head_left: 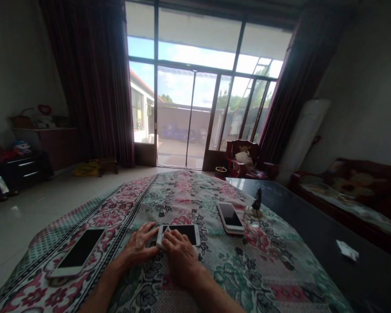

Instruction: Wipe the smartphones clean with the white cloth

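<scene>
A white phone (184,231) lies face up on the floral cloth (254,269), right in front of me. My left hand (140,245) rests flat beside the phone's left end, fingers spread and touching its edge. My right hand (179,256) lies over the phone's near left corner, fingertips pressing a small white piece (164,233) against the screen. A second white phone (77,254) lies face up to the left. A third phone (230,217) with a pinkish rim lies to the right.
A small glass bottle with a dark top (254,208) stands by the right phone. The dark table (329,234) carries a crumpled white scrap (347,251). A sofa (355,191), red chair (244,158) and glass doors (195,117) lie beyond.
</scene>
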`<move>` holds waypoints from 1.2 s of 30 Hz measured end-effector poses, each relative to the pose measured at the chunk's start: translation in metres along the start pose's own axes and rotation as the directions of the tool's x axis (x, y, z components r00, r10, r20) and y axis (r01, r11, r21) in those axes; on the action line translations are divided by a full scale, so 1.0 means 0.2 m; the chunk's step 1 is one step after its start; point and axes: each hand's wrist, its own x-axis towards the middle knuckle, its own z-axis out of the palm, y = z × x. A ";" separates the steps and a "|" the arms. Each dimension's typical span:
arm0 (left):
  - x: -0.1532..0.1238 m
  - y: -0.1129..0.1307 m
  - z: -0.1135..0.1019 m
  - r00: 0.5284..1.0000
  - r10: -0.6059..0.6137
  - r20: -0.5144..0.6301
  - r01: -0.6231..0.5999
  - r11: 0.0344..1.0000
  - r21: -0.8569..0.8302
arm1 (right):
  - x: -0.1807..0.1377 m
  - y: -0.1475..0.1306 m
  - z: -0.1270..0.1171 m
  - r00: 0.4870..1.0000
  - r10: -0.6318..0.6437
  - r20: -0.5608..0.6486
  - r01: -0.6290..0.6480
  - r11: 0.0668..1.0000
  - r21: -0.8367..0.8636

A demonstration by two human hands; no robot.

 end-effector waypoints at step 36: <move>0.00 0.00 0.00 1.000 0.002 -0.006 -0.002 1.000 -0.030 | 0.00 -0.01 0.05 0.996 0.077 -0.034 -0.075 0.995 0.061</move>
